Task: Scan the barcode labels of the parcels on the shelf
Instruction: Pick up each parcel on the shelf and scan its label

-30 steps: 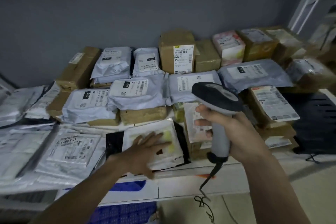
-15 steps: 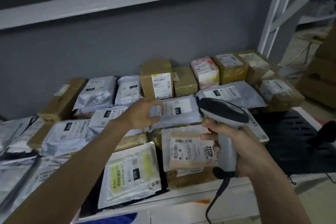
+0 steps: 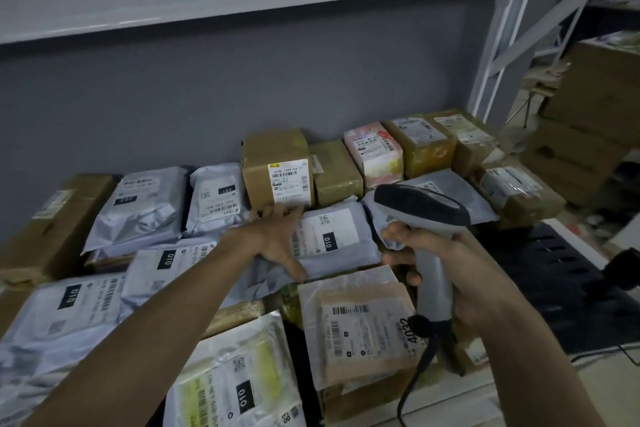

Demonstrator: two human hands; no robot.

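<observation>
Several parcels lie on the white shelf (image 3: 512, 388). My left hand (image 3: 277, 239) grips the left end of a grey mailer bag (image 3: 337, 239) with a white "010" label, in the middle row. My right hand (image 3: 460, 277) holds a grey barcode scanner (image 3: 420, 208) by its handle, head pointing left over that bag. In front lies a brown parcel in clear wrap marked "4032" (image 3: 360, 333) and a white-yellow "010" bag (image 3: 239, 378). Behind stands a cardboard box (image 3: 277, 163) with a barcode label.
More grey bags (image 3: 138, 204) and cardboard boxes (image 3: 426, 146) fill the back row against the grey wall. A black perforated tray (image 3: 554, 281) sits at the right. The scanner cable (image 3: 412, 388) hangs over the shelf edge. Stacked cartons (image 3: 599, 107) stand beyond the upright.
My left hand went from the front white-yellow bag up to the middle-row grey bag and now grips its end. The view tilted upward; the scanner stays pointed left.
</observation>
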